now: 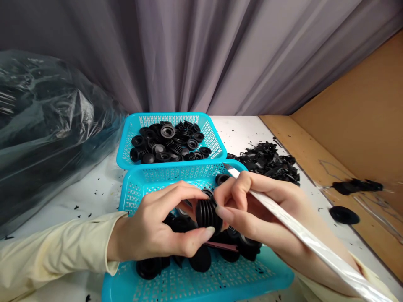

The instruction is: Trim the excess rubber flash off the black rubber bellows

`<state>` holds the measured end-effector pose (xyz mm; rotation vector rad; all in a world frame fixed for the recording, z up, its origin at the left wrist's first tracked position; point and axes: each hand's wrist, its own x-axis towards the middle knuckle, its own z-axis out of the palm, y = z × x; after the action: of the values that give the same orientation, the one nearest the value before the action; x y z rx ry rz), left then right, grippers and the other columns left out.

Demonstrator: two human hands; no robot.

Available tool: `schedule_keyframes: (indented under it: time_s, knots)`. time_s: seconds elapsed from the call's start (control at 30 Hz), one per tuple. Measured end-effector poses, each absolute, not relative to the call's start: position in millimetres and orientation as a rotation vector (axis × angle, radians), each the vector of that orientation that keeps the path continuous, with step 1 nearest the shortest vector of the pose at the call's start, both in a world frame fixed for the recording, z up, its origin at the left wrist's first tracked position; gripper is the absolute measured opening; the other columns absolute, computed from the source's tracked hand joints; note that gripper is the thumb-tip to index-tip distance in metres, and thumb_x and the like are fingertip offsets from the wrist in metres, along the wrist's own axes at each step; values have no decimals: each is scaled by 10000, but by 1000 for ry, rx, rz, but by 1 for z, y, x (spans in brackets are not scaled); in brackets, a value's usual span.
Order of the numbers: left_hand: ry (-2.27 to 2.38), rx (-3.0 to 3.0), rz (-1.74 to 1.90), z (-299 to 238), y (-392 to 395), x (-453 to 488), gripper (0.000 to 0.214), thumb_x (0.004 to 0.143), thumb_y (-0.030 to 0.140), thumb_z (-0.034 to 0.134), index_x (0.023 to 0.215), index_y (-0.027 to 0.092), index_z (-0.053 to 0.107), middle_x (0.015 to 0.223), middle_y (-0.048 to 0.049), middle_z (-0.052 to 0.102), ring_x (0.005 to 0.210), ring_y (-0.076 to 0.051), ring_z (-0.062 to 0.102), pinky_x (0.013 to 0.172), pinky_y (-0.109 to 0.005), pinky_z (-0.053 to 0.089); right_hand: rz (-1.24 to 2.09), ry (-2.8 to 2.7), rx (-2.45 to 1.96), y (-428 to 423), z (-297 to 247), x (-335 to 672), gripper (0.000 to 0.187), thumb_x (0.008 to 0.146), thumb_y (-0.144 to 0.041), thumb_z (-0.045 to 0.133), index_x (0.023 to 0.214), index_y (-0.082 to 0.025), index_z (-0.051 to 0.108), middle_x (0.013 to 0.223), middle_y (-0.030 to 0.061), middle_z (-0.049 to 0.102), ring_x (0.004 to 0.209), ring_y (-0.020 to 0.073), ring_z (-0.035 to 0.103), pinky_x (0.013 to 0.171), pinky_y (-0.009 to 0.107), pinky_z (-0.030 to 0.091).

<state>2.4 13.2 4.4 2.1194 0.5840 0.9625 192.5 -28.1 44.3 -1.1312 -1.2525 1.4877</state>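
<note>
Between its thumb and fingers my left hand (166,222) grips a ribbed black rubber bellows (205,213). My right hand (267,205) holds a long knife (286,218) with a white-wrapped handle, its pointed metal blade aimed up and left, away from the part. The right thumb and fingertips also press the bellows' right side. Under both hands lies a blue basket (126,191) with more black rubber parts (147,268) and a thin pinkish strip (222,246), partly hidden by the hands.
Behind it stands a second blue basket (120,157) full of black ribbed parts (176,140). Black scraps (267,161) are heaped at its right. A clear plastic bag (59,138) of dark items is at left. A black disc (344,215) lies at right, before a brown board (362,96).
</note>
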Motion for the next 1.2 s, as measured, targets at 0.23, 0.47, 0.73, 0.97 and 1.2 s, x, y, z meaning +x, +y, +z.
schedule_keyframes:
  time_s: [0.23, 0.47, 0.73, 0.97, 1.2]
  knots:
    - [589, 2163, 1049, 4, 13, 1, 253, 739, 92, 644, 973, 173, 596, 813, -23, 687, 678, -127, 658, 612, -194, 570, 1458, -1295, -1139, -27, 44, 192, 265, 780, -151, 649, 624, -203, 441, 703, -23, 564, 582, 88, 472, 500, 183, 449]
    - [632, 2228, 1107, 0, 15, 2, 179, 752, 101, 628, 910, 177, 589, 738, -17, 674, 628, -134, 653, 560, -203, 543, 1473, -1305, -1143, -23, 39, 193, 256, 793, -156, 634, 635, -199, 437, 704, -19, 565, 606, 88, 493, 547, 196, 432]
    - [686, 2318, 1088, -2, 17, 1, 116, 782, 93, 577, 846, 187, 556, 671, 10, 630, 586, -116, 609, 539, -205, 505, 1490, -1395, -1129, -17, 32, 194, 347, 787, -366, 694, 631, -210, 426, 684, -11, 558, 565, 99, 508, 488, 207, 427]
    - [771, 2321, 1096, 1, 17, 3, 112, 762, 100, 572, 808, 196, 537, 602, 32, 580, 508, -97, 543, 461, -193, 446, 1142, -1576, -1377, -14, 38, 207, 517, 942, -587, 350, 811, -239, 710, 600, 18, 651, 533, 143, 573, 489, 247, 491]
    - [841, 2310, 1010, 1, 17, 4, 81, 747, 128, 561, 758, 200, 526, 549, 44, 517, 425, -84, 444, 391, -200, 379, 883, -1756, -1335, -13, 47, 215, 241, 898, -452, 564, 877, -356, 784, 559, -11, 690, 455, 135, 609, 392, 226, 485]
